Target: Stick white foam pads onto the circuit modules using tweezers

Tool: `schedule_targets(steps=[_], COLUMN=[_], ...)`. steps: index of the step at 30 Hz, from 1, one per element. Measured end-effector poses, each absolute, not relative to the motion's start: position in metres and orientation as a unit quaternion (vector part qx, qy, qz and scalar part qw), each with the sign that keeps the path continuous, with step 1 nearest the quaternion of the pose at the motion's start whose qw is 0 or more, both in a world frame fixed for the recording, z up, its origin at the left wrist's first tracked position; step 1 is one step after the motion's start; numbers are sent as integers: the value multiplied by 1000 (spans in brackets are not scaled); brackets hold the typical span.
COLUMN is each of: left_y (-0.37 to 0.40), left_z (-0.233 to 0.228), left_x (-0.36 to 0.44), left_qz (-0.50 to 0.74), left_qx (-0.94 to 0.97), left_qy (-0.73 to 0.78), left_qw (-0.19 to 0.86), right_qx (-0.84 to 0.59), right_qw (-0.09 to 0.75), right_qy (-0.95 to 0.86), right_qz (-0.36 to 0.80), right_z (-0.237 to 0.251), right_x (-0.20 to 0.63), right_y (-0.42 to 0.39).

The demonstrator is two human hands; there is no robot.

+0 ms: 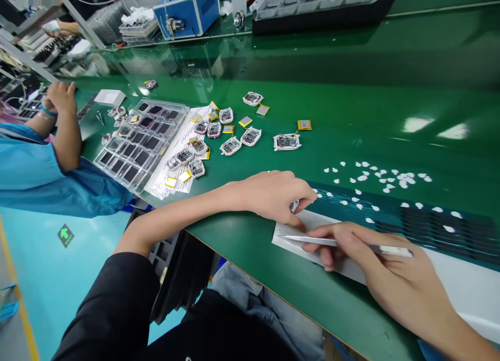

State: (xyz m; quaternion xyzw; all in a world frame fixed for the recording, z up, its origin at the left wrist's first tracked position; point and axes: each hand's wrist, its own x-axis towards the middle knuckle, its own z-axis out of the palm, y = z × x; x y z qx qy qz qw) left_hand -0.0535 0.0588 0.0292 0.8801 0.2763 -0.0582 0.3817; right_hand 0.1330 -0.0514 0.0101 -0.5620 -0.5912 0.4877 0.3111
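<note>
My left hand [273, 195] is closed, thumb and fingers pinching a small whitish watch case [294, 206] that the fingers mostly hide. It hovers at the left end of a white sheet [287, 242]. In my right hand [385, 262] lies a pair of silver tweezers [322, 240], gripped between thumb and fingers. Their tips point left, just below my left thumb. Beyond both hands, several small white round stickers with tabs [404, 181] are scattered on the green bench and along a dark green strip [386, 207].
Several opened watch cases [287, 141] with circuit boards and yellow-edged batteries [304, 125] lie left of centre. Printed paper [160, 186] sits under a clear tray of dark screens [142, 137]. A co-worker's arm [66, 126] rests at far left. Behind stand a blue box [187, 12] and black tray [320, 22].
</note>
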Motion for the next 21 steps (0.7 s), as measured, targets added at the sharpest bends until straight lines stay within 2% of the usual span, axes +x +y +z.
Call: schedule_targets(steps=[7, 21], left_y=[60, 60], left_z=[31, 32], left_x=[-55, -55], left_qz=[-80, -83], left_qx=[882, 894], left_qy=[276, 265], left_qw=[374, 350], right_qx=[-597, -575], right_qw=[309, 325], right_qy=[-599, -605], right_qz=[435, 446], right_z=[8, 8], right_x=[132, 128], right_y=[-50, -47])
